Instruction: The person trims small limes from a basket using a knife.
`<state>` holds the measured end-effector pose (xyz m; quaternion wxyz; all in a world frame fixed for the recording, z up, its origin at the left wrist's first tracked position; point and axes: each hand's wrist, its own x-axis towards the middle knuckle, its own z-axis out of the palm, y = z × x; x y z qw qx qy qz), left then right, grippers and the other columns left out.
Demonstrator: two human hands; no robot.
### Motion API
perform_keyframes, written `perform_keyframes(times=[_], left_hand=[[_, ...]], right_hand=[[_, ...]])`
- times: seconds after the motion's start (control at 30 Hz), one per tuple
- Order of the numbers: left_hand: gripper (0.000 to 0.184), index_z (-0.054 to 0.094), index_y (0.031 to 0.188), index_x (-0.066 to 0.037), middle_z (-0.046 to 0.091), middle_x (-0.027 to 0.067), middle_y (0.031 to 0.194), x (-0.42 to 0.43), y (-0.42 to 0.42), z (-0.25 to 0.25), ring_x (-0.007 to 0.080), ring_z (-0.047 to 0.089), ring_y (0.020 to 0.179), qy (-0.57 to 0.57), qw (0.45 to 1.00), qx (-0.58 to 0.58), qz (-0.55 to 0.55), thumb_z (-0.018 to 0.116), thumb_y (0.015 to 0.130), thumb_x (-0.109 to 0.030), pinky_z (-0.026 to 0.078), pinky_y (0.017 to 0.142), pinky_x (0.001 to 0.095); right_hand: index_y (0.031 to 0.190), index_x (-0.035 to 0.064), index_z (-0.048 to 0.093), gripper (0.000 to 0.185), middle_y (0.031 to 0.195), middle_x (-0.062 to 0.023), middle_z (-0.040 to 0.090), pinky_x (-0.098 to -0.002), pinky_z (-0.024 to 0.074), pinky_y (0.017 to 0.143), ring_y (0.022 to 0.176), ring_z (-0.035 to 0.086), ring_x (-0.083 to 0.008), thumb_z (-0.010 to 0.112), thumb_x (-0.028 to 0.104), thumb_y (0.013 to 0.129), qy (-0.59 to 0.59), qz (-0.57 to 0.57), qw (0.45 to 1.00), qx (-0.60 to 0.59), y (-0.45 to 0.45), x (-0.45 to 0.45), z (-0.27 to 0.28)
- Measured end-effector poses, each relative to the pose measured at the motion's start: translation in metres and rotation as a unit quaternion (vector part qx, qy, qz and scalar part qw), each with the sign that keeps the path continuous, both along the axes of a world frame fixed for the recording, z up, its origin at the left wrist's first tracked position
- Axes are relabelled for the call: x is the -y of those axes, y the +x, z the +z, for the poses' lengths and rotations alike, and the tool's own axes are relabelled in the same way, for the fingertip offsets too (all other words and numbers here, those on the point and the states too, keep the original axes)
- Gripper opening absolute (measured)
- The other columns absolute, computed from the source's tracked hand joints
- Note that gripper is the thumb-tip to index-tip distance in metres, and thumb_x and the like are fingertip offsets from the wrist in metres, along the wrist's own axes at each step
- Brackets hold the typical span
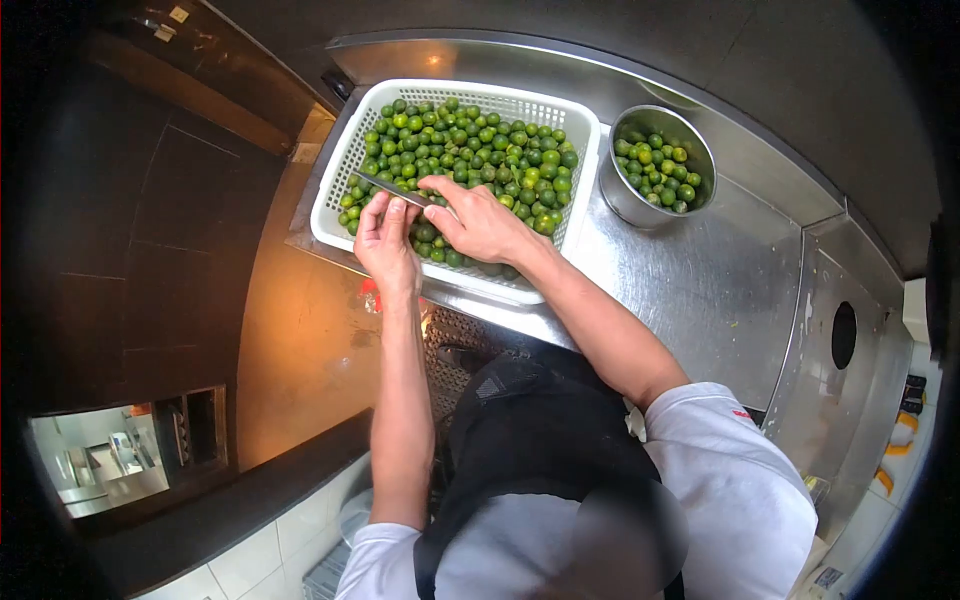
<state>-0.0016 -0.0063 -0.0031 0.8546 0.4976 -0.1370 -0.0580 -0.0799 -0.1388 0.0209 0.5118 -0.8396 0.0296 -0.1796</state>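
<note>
Over a white basket (584,215) full of small green citrus fruits (470,140), both of my hands meet near its front left part. A knife (392,188) points to the upper left between them. My right hand (474,220) is closed on the knife's handle end, its index finger stretched along it. My left hand (388,238) is closed in a pinch right below the blade, with the fingertips touching or nearly touching it. Whatever the left fingertips hold is too small or hidden to make out.
A round metal pot (640,208) with more green fruits stands right of the basket on the steel counter (700,275). A raised steel rim (500,45) runs behind them. A round dark hole (844,335) shows in the steel surface at the far right.
</note>
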Motion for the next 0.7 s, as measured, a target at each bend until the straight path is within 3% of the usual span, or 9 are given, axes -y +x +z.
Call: perform_keyframes(times=[0.07,0.2,0.3,0.4,0.43,0.53,0.57,0.7], left_hand=[[0.026,0.058,0.114,0.008,0.065,0.0119,0.104,0.002,-0.002,0.002,0.0164,0.066,0.089,0.028,1.000,0.011,-0.007,0.065,0.091,0.000,0.058,0.080,0.0287],[0.028,0.058,0.116,0.008,0.066,0.0123,0.103,0.000,-0.005,0.000,0.0173,0.067,0.089,0.081,0.996,0.026,-0.037,0.066,0.090,-0.001,0.058,0.081,0.0286],[0.029,0.058,0.117,0.008,0.066,0.0129,0.103,-0.002,-0.003,0.002,0.0183,0.068,0.089,0.071,0.995,0.024,-0.062,0.066,0.090,-0.001,0.058,0.080,0.0279],[0.029,0.058,0.118,0.007,0.066,0.0134,0.104,-0.002,-0.003,0.005,0.0197,0.068,0.090,0.077,0.994,0.009,-0.077,0.065,0.090,-0.001,0.058,0.080,0.0272],[0.030,0.058,0.118,0.007,0.066,0.0135,0.104,-0.002,-0.004,0.008,0.0201,0.068,0.090,0.082,0.993,0.004,-0.081,0.065,0.091,-0.001,0.058,0.079,0.0270],[0.028,0.057,0.118,0.006,0.065,0.0126,0.104,0.001,-0.005,0.012,0.0209,0.068,0.091,0.087,0.994,0.007,-0.067,0.064,0.092,-0.003,0.058,0.076,0.0269],[0.028,0.057,0.117,0.006,0.065,0.0123,0.104,0.003,-0.005,0.013,0.0207,0.068,0.090,0.080,0.996,0.002,-0.045,0.064,0.092,-0.003,0.058,0.075,0.0268],[0.025,0.055,0.118,0.003,0.062,0.0088,0.100,0.012,-0.013,0.037,0.0155,0.064,0.085,0.090,0.993,0.057,0.041,0.059,0.095,-0.007,0.056,0.069,0.0260]], right_hand=[[0.127,0.0035,0.051,0.038,0.075,-0.0217,0.065,-0.0452,0.0502,0.068,0.065,0.065,-0.0370,0.051,0.022,0.094,0.020,0.018,0.999,-0.042,-0.008,0.005,0.008],[0.126,0.0020,0.050,0.037,0.069,-0.0168,0.064,-0.0420,0.0500,0.066,0.061,0.065,-0.0283,0.050,0.021,0.094,0.047,0.012,0.999,0.023,0.003,0.003,-0.005],[0.126,0.0015,0.050,0.036,0.069,-0.0120,0.064,-0.0350,0.0488,0.055,0.053,0.059,-0.0189,0.048,0.023,0.097,0.137,0.045,0.990,-0.003,-0.001,0.006,0.001],[0.127,0.0019,0.048,0.035,0.069,-0.0078,0.061,-0.0256,0.0420,0.043,0.046,0.049,-0.0095,0.043,0.025,0.102,0.360,0.103,0.922,-0.099,-0.008,0.008,0.012],[0.123,0.0036,0.049,0.031,0.070,-0.0067,0.060,-0.0201,0.0336,0.037,0.041,0.042,-0.0061,0.038,0.026,0.104,0.392,0.104,0.909,-0.093,-0.008,0.007,0.015],[0.116,0.0054,0.050,0.027,0.071,-0.0073,0.060,-0.0209,0.0342,0.037,0.041,0.042,-0.0075,0.040,0.027,0.104,0.553,0.138,0.815,-0.102,-0.008,0.011,0.010],[0.110,0.0078,0.049,0.024,0.073,-0.0069,0.060,-0.0225,0.0344,0.038,0.043,0.043,-0.0083,0.039,0.028,0.104,0.591,0.115,0.792,-0.100,-0.010,0.010,0.009],[0.113,0.0107,0.048,0.028,0.075,-0.0051,0.056,-0.0255,0.0328,0.041,0.047,0.042,-0.0095,0.034,0.033,0.105,0.686,-0.026,0.722,-0.087,-0.025,0.014,0.003]])
